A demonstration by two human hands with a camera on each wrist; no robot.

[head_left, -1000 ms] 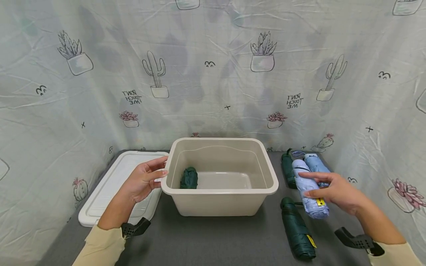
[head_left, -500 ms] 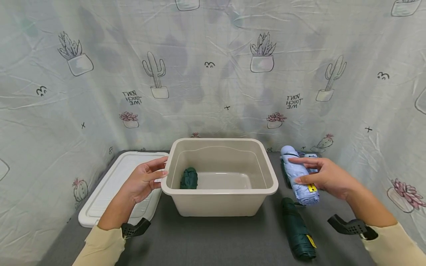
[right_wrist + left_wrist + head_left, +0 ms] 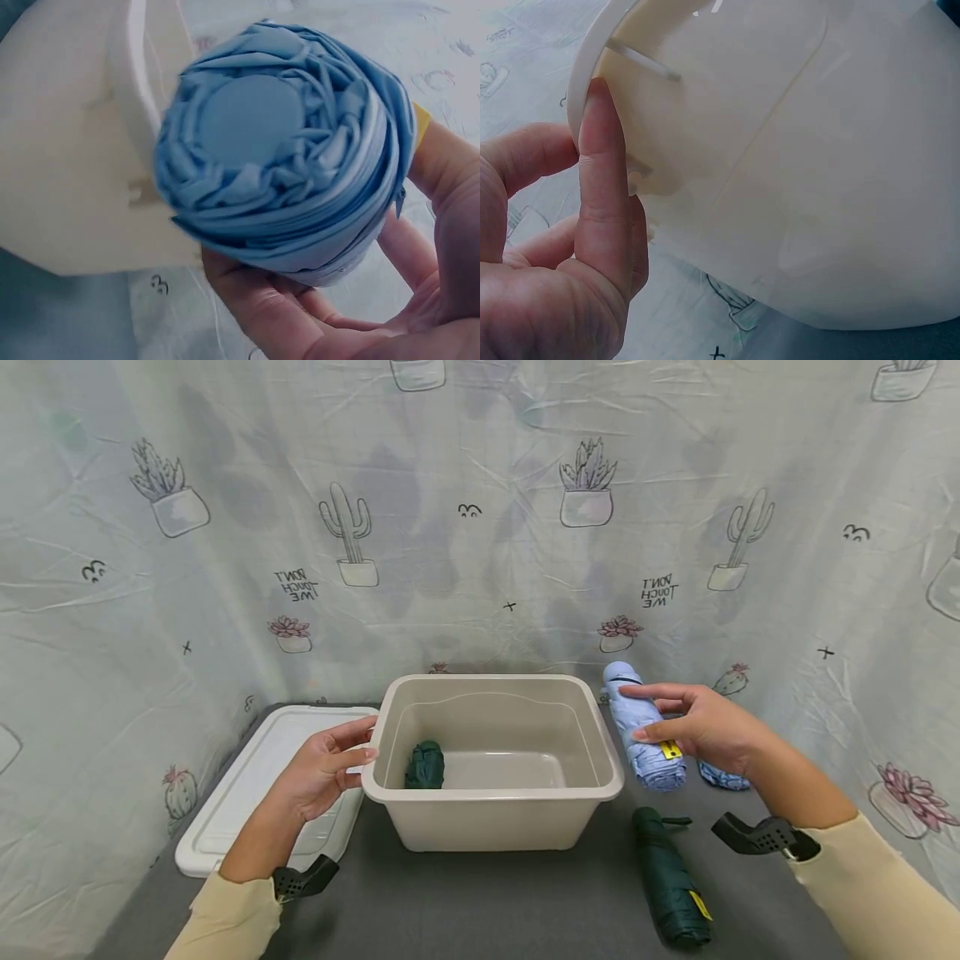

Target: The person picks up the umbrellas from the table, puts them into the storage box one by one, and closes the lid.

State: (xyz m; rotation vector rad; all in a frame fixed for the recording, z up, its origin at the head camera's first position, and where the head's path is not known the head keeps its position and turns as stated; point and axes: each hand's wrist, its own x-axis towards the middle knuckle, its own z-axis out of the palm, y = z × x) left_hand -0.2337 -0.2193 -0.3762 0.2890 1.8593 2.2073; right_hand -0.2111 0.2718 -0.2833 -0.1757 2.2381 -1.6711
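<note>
In the head view my right hand (image 3: pixel 701 727) holds a rolled light-blue folding umbrella (image 3: pixel 645 731) with a yellow tag, raised beside the right rim of a beige plastic bin (image 3: pixel 495 818). Its round, gathered end fills the right wrist view, where the umbrella (image 3: pixel 251 124) rests between thumb and fingers. My left hand (image 3: pixel 322 768) grips the bin's left rim; in the left wrist view a finger (image 3: pixel 604 187) lies against the wall under the rim. Inside the bin, at the left, sits a dark green rolled umbrella (image 3: pixel 425 766).
Another dark green folding umbrella (image 3: pixel 671 881) lies on the grey tabletop (image 3: pixel 480 902) at the front right. A second blue umbrella (image 3: pixel 723 777) is mostly hidden behind my right hand. A white lid (image 3: pixel 255 793) lies left of the bin. A patterned curtain (image 3: pixel 480 552) hangs behind.
My right hand has lifted the light-blue umbrella and carried it left and away from me, towards the bin. The left hand stays at the rim.
</note>
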